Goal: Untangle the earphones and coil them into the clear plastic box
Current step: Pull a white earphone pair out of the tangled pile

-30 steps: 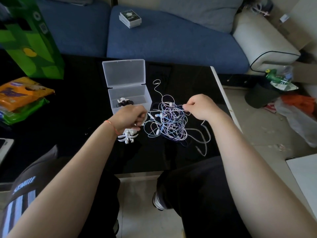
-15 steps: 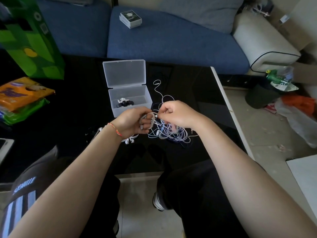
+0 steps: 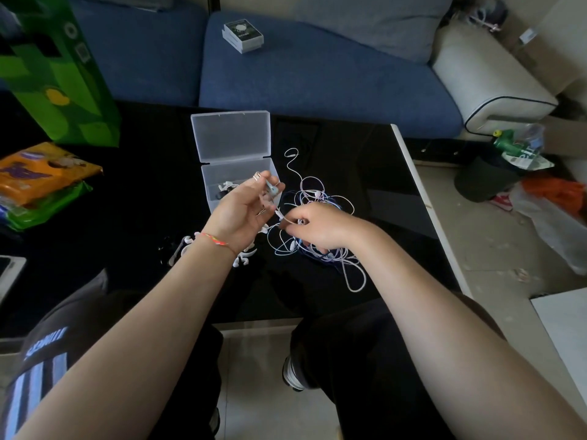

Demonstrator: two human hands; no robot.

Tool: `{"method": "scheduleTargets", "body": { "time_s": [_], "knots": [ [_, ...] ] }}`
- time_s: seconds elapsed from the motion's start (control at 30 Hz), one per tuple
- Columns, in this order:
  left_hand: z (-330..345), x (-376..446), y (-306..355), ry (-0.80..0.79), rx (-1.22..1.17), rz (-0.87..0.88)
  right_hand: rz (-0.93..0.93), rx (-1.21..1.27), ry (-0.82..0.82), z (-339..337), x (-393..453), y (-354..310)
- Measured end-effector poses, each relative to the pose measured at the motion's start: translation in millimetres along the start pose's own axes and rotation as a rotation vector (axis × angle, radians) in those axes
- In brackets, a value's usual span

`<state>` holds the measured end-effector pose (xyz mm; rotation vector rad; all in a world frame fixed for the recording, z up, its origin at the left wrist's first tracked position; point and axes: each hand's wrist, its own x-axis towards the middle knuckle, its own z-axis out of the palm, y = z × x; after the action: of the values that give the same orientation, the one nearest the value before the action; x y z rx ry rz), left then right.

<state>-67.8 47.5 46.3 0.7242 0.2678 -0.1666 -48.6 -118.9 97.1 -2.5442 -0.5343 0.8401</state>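
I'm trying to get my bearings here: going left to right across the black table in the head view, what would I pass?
Orange snack packet → green bag → clear plastic box → left hand → right hand → tangled earphones → white table edge.

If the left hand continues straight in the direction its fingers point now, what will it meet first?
Most likely the clear plastic box: the left hand, holding an earbud, points up and away toward its open lower half. Depth is unclear, so the hand may pass above the rim.
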Motion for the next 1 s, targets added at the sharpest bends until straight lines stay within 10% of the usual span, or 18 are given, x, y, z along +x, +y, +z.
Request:
{"method": "scheduleTargets", "body": {
  "time_s": [0.13, 0.4, 0.77, 1.0],
  "knots": [
    [0.2, -0.8, -5.5, 0.077, 0.311, 0.102, 0.026, 0.002, -0.128, 1.9, -2.3, -2.1],
    [5.3, -4.6, -11.1, 0.062, 0.975, 0.043, -0.089, 0.099, 0.311, -11.6, -7.7, -2.6],
    [12.9, -12.5, 3.8, -0.416, 0.176, -0.263, -0.037, 0.227, 0.302, -18.9, -2.6, 10.0],
    [8.7, -6.1, 3.0, -0.119, -0.011, -0.087, 0.022, 0.191, -0.064, -2.1, -2.3, -0.7]
  ]
}}
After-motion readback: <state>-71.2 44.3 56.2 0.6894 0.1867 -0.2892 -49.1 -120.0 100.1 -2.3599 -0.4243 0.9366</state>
